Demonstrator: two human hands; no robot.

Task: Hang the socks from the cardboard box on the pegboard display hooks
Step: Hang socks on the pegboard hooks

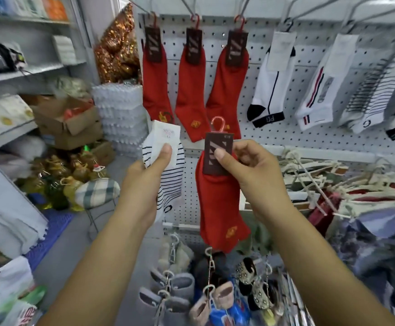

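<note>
Three hung red socks (pixel 191 90) on the pegboard (pixel 274 142) sit just behind the hands, with white socks (pixel 271 83) to their right. The right hand (pixel 246 165) pinches the brown card (pixel 215 149) (pale lettering, too blurred to read) of a red sock (pixel 217 208) hanging vertically, plastic hook (pixel 219 124) up and toe down. The left hand (pixel 144 175) grips a striped sock (pixel 170 182), also hanging lengthwise.
</note>
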